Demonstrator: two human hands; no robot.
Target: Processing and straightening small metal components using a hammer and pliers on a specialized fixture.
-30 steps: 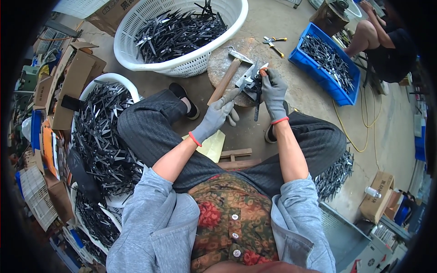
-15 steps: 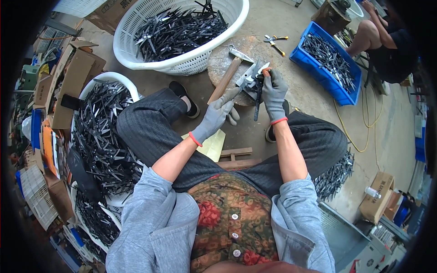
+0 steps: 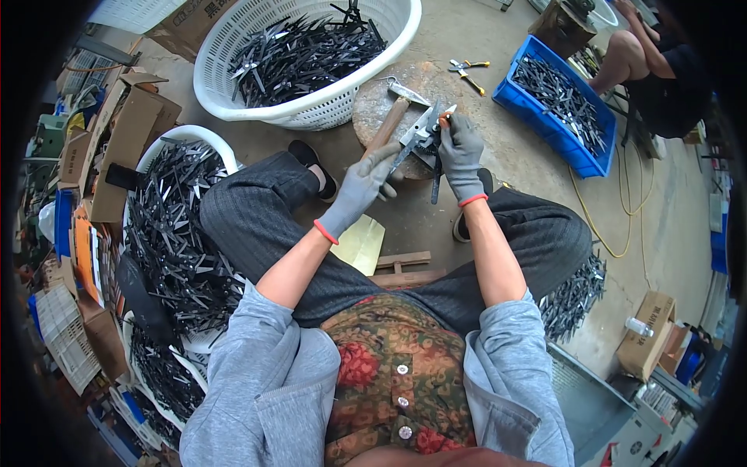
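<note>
Both my hands wear grey gloves with red cuffs and meet over a round stump block (image 3: 369,117). Between them is a pair of shears (image 3: 424,134) with silver blades and dark, narrow arms, spread apart. My right hand (image 3: 462,156) is closed around its upper right part, with an orange spot at the fingertips. My left hand (image 3: 359,187) has its fingers closed on the lower left arm. Right behind lies a wooden-handled hammer (image 3: 389,126), its head on the block. A dark metal piece under the shears is mostly hidden.
A white basket (image 3: 311,117) of dark blades stands ahead, another white tub (image 3: 226,156) at left. Pliers (image 3: 469,75) lie past the block. A blue crate (image 3: 603,165) of blades is at right, near another person (image 3: 661,86). A yellow cable (image 3: 597,229) crosses the floor.
Both hands have shifted slightly left. My left hand has moved down and left along with the lower arm of the shears, whose arms now lie at a different angle.
</note>
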